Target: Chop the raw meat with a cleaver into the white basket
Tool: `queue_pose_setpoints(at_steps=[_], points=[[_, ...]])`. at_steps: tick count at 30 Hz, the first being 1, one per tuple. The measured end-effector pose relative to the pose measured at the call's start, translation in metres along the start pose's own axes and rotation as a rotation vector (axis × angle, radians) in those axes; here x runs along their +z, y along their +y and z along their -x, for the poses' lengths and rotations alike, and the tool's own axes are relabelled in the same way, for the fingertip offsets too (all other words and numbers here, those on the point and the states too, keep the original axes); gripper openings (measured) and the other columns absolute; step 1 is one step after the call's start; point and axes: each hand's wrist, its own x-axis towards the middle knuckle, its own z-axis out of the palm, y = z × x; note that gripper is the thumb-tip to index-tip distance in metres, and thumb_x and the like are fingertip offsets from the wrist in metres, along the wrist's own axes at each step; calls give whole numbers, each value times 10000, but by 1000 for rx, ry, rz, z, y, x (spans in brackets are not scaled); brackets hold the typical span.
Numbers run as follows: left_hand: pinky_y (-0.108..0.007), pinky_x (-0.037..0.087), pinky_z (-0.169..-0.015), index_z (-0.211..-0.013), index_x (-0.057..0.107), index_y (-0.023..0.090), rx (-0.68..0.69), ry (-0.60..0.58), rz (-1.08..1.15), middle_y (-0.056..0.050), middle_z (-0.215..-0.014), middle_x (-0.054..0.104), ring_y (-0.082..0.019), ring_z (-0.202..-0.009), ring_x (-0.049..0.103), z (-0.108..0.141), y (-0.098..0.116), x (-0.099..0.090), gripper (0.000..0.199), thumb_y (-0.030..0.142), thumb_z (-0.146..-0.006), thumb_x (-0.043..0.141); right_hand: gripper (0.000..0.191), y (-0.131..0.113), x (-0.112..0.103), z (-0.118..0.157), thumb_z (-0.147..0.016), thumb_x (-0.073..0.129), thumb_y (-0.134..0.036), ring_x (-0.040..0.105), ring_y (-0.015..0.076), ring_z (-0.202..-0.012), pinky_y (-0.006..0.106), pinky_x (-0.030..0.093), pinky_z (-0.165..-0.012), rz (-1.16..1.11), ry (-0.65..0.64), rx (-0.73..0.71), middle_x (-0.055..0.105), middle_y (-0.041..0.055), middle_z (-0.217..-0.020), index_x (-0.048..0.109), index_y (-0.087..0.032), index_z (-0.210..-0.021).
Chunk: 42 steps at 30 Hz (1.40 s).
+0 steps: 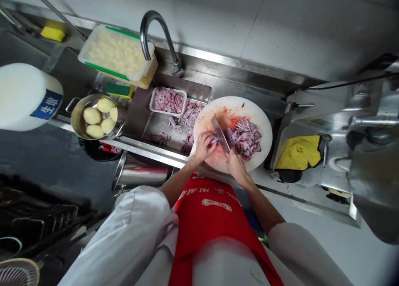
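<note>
On the round white cutting board, my right hand grips the handle of a cleaver, its broad blade angled up and to the left. My left hand is closed at the left side of the blade, its fingers on a small purplish piece of squid that they partly hide. To the right of the blade lies a heap of purple-and-white squid, with reddish liquid spread over the board around it. More squid lies in the sink left of the board.
In the sink stands a white basket of cut pieces. Left of it are a steel pot with several peeled potatoes, a lidded plastic tub and a large white container. A faucet arches behind. A yellow cloth lies at right.
</note>
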Motion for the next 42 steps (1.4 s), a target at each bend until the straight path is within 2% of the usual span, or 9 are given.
queue_pose_setpoints(at_steps=[3, 8, 12, 18, 25, 30, 34, 38, 42], points=[[-448, 486, -1036, -1086, 662, 198, 37, -56, 21, -100, -1111, 653, -237, -1148, 584, 3, -2, 0, 227, 332, -994, 503, 271, -6, -6, -6, -1025, 409, -205, 691, 247, -956, 288, 427, -765, 21, -35, 0, 709, 194, -1054, 559, -76, -1210], [-496, 346, -1198, -1514, 362, 148, -192, 204, -20, -204, -1550, 371, -275, -1475, 351, 9, 11, -9, 522, 367, -1041, 349, 358, -15, -37, -8, -1062, 326, -331, 699, 275, -896, 305, 432, -726, 16, 124, 16, 725, 182, -958, 528, -103, -1251], [-577, 210, -1246, -1614, 158, 122, -234, 66, -151, -202, -1667, 173, -318, -1571, 110, 9, 29, 6, 685, 428, -1031, 347, 345, -39, -31, -33, -1061, 327, -317, 708, 271, -911, 295, 440, -714, 11, 119, 25, 730, 202, -993, 523, -89, -1230], [-597, 133, -1256, -1614, 192, 74, -141, -53, -193, -194, -1642, 253, -317, -1558, 176, 10, 30, 32, 653, 349, -1033, 307, 263, -20, 0, -47, -1019, 453, -254, 707, 240, -970, 262, 443, -728, -7, -36, -38, 730, 184, -1058, 545, -98, -1209], [-577, 120, -1267, -1608, 215, 89, -145, -110, -142, -177, -1649, 254, -299, -1559, 184, 11, 30, 22, 640, 335, -1028, 326, 285, 3, 3, -19, -1022, 435, -241, 703, 256, -1016, 278, 449, -770, 31, -72, 57, 728, 193, -1074, 579, -83, -1210], [-556, 304, -1204, -1476, 442, 144, -84, -70, -44, -197, -1547, 384, -336, -1476, 313, 13, 27, 16, 601, 453, -968, 531, 283, -6, -2, -42, -1006, 482, -243, 699, 248, -1039, 258, 446, -761, -31, -50, 13, 728, 186, -1120, 592, -100, -1225], [-510, 418, -1110, -1181, 649, 182, -58, -84, -26, -146, -1225, 591, -296, -1271, 484, 19, 18, 14, 254, 250, -960, 543, 262, 15, -3, -31, -997, 487, -222, 690, 248, -1055, 253, 444, -770, -28, -84, 1, 734, 175, -1110, 602, -106, -1202], [-464, 453, -1070, -1214, 623, 189, -5, 46, 7, -134, -1249, 569, -273, -1246, 508, 34, 10, 1, 290, 278, -940, 593, 251, 27, -19, -6, -991, 498, -256, 696, 257, -978, 266, 437, -733, 12, -96, 17, 740, 163, -1039, 598, -119, -1176], [-446, 479, -1017, -1136, 626, 178, -64, 234, -5, -127, -1137, 599, -251, -1151, 555, 41, 2, -5, 208, 280, -974, 544, 351, -2, -37, -4, -1043, 369, -330, 688, 291, -904, 314, 436, -733, 1, 183, -34, 723, 187, -960, 553, -91, -1223]])
